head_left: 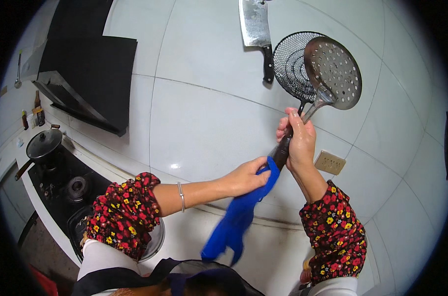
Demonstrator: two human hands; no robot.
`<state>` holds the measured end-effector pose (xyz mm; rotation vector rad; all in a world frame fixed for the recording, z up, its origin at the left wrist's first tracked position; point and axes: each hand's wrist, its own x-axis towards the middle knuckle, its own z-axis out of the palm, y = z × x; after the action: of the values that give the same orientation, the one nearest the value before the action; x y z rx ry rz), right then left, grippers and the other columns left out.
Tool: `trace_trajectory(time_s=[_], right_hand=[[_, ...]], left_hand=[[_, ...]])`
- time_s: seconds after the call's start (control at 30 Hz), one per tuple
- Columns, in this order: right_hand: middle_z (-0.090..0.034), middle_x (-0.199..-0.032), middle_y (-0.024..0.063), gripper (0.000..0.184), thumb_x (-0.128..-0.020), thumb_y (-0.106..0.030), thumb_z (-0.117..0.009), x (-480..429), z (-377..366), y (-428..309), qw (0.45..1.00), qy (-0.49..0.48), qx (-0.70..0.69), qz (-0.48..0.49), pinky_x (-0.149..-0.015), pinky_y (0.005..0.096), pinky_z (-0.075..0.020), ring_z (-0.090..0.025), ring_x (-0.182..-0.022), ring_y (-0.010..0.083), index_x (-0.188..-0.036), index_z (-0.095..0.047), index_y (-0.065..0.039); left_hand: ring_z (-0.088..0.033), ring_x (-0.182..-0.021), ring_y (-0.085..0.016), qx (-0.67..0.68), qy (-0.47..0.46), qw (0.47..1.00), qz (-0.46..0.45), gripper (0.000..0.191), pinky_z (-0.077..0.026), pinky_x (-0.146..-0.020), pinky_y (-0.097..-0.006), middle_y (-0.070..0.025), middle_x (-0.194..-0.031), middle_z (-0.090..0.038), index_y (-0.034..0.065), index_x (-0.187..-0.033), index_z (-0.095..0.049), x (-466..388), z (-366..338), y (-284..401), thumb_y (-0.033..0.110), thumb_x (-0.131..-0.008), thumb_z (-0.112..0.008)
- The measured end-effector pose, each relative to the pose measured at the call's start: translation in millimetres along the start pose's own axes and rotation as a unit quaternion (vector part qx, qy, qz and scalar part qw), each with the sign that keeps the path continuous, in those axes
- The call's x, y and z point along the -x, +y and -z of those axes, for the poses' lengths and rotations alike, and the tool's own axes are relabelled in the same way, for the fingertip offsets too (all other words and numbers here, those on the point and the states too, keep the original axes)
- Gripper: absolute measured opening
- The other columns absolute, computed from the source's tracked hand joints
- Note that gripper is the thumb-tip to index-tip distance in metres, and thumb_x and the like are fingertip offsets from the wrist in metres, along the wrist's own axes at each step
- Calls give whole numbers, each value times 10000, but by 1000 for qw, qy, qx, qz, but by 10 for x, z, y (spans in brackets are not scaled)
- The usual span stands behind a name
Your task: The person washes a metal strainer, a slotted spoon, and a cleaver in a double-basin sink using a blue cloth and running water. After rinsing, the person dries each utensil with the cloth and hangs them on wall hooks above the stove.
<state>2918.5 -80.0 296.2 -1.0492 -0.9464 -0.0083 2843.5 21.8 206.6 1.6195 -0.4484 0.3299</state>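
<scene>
My right hand [301,142] grips the dark handles of two tools together, raised in front of the tiled wall. One is a round black wire-mesh strainer [288,64]. Overlapping it is a metal skimmer [335,70] with a perforated disc. Lower down, my left hand [250,177] pinches a blue cloth [240,212] around the lower end of a dark handle [282,151]. The cloth's loose end hangs towards my body. Part of the handles is hidden by my fingers and the cloth.
A cleaver [255,26] hangs on the wall [205,122], left of the strainer. A socket plate [330,162] is beside my right wrist. At left are a range hood [91,81], a black cooktop [59,181] and a lidded pan [44,144]. The white counter [275,251] runs below my hands.
</scene>
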Motion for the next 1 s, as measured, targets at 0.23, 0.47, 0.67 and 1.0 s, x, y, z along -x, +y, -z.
trace_trajectory(time_s=[0.23, 0.47, 0.67, 1.0], right_hand=[[-566, -745, 55, 313, -905, -261, -435, 11, 66, 36, 996, -20, 84, -26, -545, 212, -421, -521, -612, 100, -1058, -475, 9], [-575, -823, 114, 297, -918, -257, -389, -36, 333, 149, 1000, -19, 7, -5, -662, 284, -441, -546, -692, 165, -1019, -495, 1], [-550, -895, 146, 254, -922, -236, -385, -17, 472, 155, 990, -29, -138, 14, -757, 365, -441, -548, -811, 243, -972, -484, -8], [-572, -956, 122, 224, -872, -242, -486, 269, 540, 425, 938, -72, 158, -299, -742, 377, -458, -565, -820, 263, -874, -539, -25]], left_hand=[[-484, -597, -84, 71, 72, 995, 22, 185, -425, -541, -232, -5, -695, -508, 8, -868, -485, 43, -66, 19, 69, -703, -542], [-515, -623, -76, 111, 126, 984, 57, 244, -455, -570, -220, -8, -730, -526, 35, -933, -497, 155, 365, -150, 9, -708, -586], [-540, -693, -96, 215, 115, 969, 31, 325, -479, -630, -235, -31, -798, -539, 28, -1002, -470, 21, 472, -265, -6, -708, -603], [-556, -658, -114, 162, 213, 959, 90, 367, -490, -585, -255, -48, -785, -542, 5, -1018, -444, 190, 421, -236, -50, -686, -592]])
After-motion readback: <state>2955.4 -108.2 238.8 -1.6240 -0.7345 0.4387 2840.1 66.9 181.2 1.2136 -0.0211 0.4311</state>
